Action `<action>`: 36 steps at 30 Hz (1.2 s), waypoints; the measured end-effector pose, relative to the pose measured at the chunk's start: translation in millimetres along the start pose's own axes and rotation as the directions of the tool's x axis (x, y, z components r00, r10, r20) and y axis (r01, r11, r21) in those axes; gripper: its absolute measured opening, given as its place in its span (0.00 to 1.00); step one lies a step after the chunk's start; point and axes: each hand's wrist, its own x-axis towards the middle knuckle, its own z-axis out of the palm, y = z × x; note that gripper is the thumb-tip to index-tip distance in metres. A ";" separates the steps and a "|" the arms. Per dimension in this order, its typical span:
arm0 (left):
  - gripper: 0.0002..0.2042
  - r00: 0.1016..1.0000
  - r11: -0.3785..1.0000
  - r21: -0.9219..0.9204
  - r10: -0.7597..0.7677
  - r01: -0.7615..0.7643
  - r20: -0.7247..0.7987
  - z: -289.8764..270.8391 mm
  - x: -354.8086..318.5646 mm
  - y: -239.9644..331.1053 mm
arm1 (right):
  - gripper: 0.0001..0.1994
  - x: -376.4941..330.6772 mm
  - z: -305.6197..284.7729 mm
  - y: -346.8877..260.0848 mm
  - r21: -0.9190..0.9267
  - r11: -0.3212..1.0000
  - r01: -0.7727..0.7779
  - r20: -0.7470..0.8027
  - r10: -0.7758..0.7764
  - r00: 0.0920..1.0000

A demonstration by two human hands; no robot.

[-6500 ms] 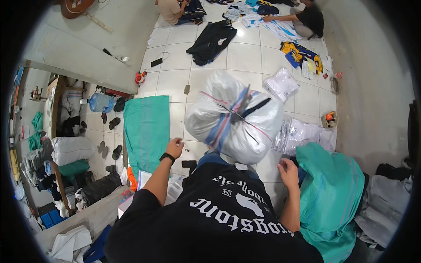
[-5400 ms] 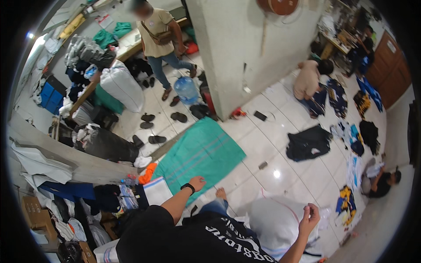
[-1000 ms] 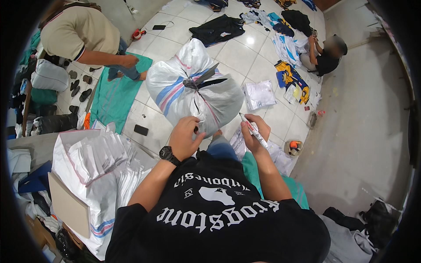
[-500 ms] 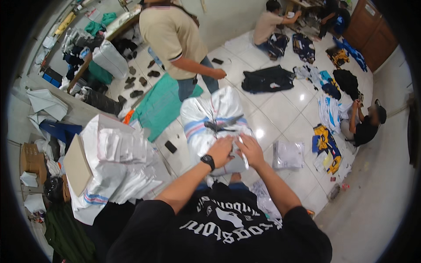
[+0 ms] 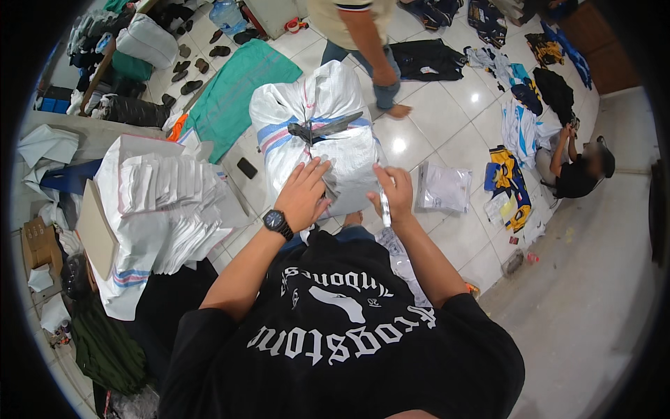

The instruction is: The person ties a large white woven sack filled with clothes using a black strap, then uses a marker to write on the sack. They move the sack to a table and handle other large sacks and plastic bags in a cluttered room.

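Note:
A bulging white woven sack [image 5: 286, 105] with blue and red stripes stands right in front of me, its top gathered and bound with a dark strip [image 5: 324, 129]. My left hand [image 5: 305, 194], with a black watch on the wrist, lies flat on the sack's near side, fingers spread. At the sack's near right edge, my right hand [image 5: 396, 190] is closed around a slim white pen-like stick [image 5: 385, 209]. The stick points down toward me; its exact kind cannot be made out.
Left of me are stacked white folded sacks [image 5: 160, 188] and a beige board [image 5: 96, 227]. A phone [image 5: 246, 167] and green cloth [image 5: 237, 91] lie on the tiles. A clear-wrapped packet [image 5: 444, 187] sits at right. One person [image 5: 356, 28] walks beyond the sack; another [image 5: 583, 167] sits by clothes.
My hands have moved apart, the left flattening on the sack and the right shifting to its edge. My view has tipped downward. The person in the tan shirt has stepped to the right.

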 end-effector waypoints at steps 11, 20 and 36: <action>0.10 0.848 0.897 -0.093 -0.440 0.433 -0.296 20.2 -136.2 -13.5 | 0.14 -7.0 19.4 -8.3 0.160 0.985 -0.061 -0.062 0.072 0.996; 0.13 0.363 0.334 -0.277 -0.930 0.901 0.062 110.7 -304.1 -49.3 | 0.11 -1.7 22.7 -5.8 0.152 0.984 -0.090 -0.072 0.102 0.992; 0.19 0.259 0.213 -0.173 -0.912 0.962 0.318 136.1 -363.4 -41.3 | 0.11 -2.3 25.1 -2.6 0.128 0.985 -0.117 -0.053 0.125 0.991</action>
